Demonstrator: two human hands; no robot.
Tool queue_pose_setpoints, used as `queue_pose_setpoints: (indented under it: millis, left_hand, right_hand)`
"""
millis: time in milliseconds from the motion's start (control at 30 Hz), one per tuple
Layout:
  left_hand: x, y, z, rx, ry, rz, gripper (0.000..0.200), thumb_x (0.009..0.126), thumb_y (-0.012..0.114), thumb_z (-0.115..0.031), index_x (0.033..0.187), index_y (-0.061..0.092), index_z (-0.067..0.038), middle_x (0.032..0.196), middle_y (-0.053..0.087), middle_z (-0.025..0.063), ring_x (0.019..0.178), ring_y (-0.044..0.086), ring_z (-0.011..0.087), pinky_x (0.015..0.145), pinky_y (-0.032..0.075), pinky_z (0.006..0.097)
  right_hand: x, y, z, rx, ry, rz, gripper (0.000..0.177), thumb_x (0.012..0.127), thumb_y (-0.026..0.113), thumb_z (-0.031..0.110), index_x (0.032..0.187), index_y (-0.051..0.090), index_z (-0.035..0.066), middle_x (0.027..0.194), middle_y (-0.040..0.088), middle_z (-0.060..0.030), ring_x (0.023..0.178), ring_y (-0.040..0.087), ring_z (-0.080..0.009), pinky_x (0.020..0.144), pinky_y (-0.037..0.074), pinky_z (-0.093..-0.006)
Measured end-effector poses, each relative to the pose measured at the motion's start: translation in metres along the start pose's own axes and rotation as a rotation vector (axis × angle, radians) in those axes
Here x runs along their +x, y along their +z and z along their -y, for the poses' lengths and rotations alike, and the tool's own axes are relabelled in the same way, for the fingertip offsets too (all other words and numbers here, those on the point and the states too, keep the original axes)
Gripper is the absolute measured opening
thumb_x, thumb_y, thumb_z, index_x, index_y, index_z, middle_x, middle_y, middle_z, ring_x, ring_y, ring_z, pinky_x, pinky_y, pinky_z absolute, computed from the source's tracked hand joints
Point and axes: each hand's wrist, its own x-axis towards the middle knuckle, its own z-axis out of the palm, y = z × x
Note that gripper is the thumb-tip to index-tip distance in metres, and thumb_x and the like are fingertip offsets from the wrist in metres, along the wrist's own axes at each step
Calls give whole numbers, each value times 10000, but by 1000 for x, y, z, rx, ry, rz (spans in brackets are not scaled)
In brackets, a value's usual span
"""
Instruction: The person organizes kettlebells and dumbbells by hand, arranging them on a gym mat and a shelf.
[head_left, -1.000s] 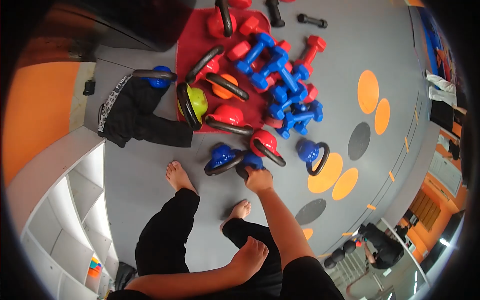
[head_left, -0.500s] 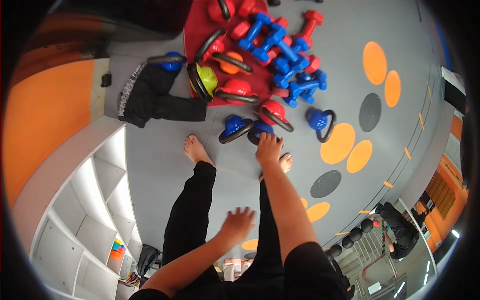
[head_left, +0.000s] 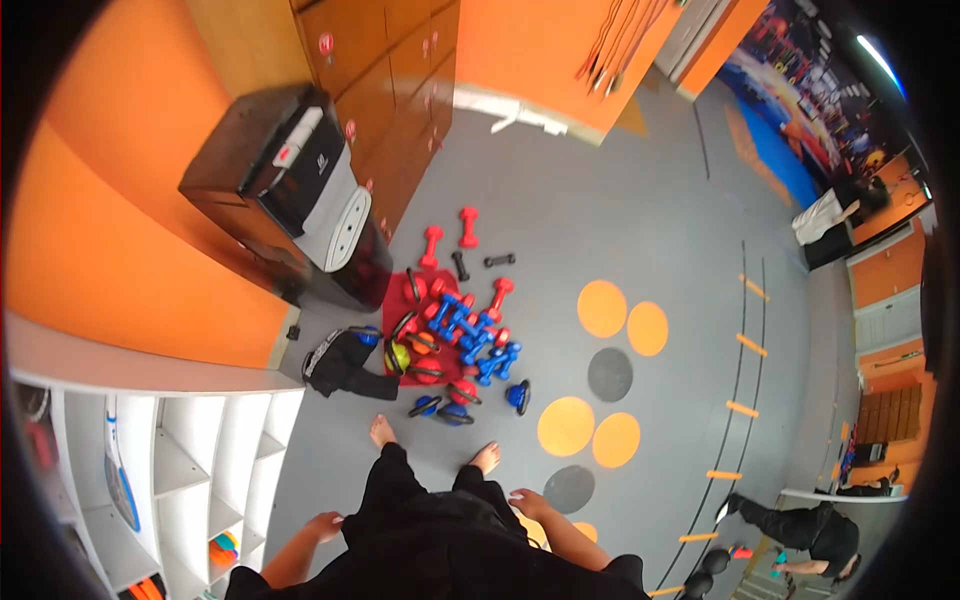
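Note:
My left hand [head_left: 323, 527] hangs beside my left hip, fingers loosely stretched and nothing held. On the other side, my right hand [head_left: 528, 503] is next to my right thigh, its fingers apart and no object in it. In front of my bare feet sit a blue kettlebell with a dark handle [head_left: 455, 414], a second blue kettlebell [head_left: 425, 406] and a red kettlebell [head_left: 463, 392]. To their right stands another blue kettlebell [head_left: 518, 397]. Blue dumbbells [head_left: 470, 330] lie piled with red ones on a red mat [head_left: 396, 298], near a yellow-green kettlebell [head_left: 397, 357].
Black clothing [head_left: 345, 368] lies on the floor at left, by a white shelf unit [head_left: 185, 460]. A black machine [head_left: 290, 190] stands against the wooden cabinets [head_left: 380, 110]. Orange floor dots [head_left: 565, 427] lie to the right. Another person [head_left: 815, 535] bends at lower right.
My right hand has left the blue kettlebell it was at and drawn back to my side. My left hand has moved back to my left hip. The view has risen and widened.

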Motion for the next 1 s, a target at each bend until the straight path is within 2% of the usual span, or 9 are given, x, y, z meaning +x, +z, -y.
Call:
queue_pose_setpoints:
  millis: [167,267,333,400,500,667,833,933,1000]
  left_hand:
    - [-58,34,-73,-471,198,-47,345,1016,584,-365,867,679,-69,775,643,24,719,608,147,719,530,323]
    - [-44,89,-84,-837,208,36,374,1042,517,-392,915,700,-90,840,665,5,835,620,135,830,490,315]
    - [-87,68,-155,-866,184,-76,398,1044,513,-404,1049,729,-71,972,707,16,963,621,130,927,453,311]
    - [2,119,-99,-1379,124,164,512,1041,508,-455,1227,708,-22,1134,720,38,1067,612,137,1012,411,317]
    - [-56,79,-139,-1268,231,78,524,1043,488,-487,1142,725,-30,1063,723,26,1022,620,137,980,428,316]
    - [-65,54,-122,-1231,268,336,447,1047,505,-459,1013,705,-61,915,686,-7,917,610,136,923,448,334]
    - [-88,6,-172,-663,321,560,401,1008,639,-358,1221,681,-20,1025,694,18,969,604,142,921,483,312]
    - [-88,-5,-198,-608,17,311,430,976,680,-350,1228,672,-2,1026,691,11,979,597,132,901,495,319]
    - [-72,-4,-196,-603,82,239,447,944,716,-390,1202,684,-26,1014,687,15,931,602,150,850,504,327]
  right_hand:
    - [-17,-79,-128,165,9,-369,346,891,719,310,1165,692,102,998,730,-103,939,688,-185,783,562,-353]
    - [7,-100,-216,341,18,-573,306,925,675,251,1153,656,48,930,692,-66,814,649,-149,675,538,-320]
    - [-31,-119,-189,418,42,-470,303,935,657,226,1167,640,32,944,690,-65,804,644,-159,671,535,-322]
    - [-50,-124,-167,487,66,-375,301,944,640,202,1181,624,16,959,687,-63,795,640,-169,666,532,-324]
    - [-42,-114,-172,638,-39,-223,285,957,647,199,1206,618,61,987,693,-45,820,648,-157,687,534,-313]
    - [-74,-68,-155,752,69,-292,249,979,681,238,1145,627,61,957,673,-18,844,642,-154,742,525,-309]
    - [-129,-29,-190,737,68,-253,274,957,579,172,1185,625,28,996,696,-64,931,637,-167,836,496,-316]
    - [-155,-27,-232,456,193,-339,281,951,558,164,1176,619,7,1024,693,-75,942,641,-181,844,506,-350]
    - [-146,-26,-282,409,185,-274,291,957,563,178,1180,618,1,1015,695,-82,936,650,-192,835,517,-357]
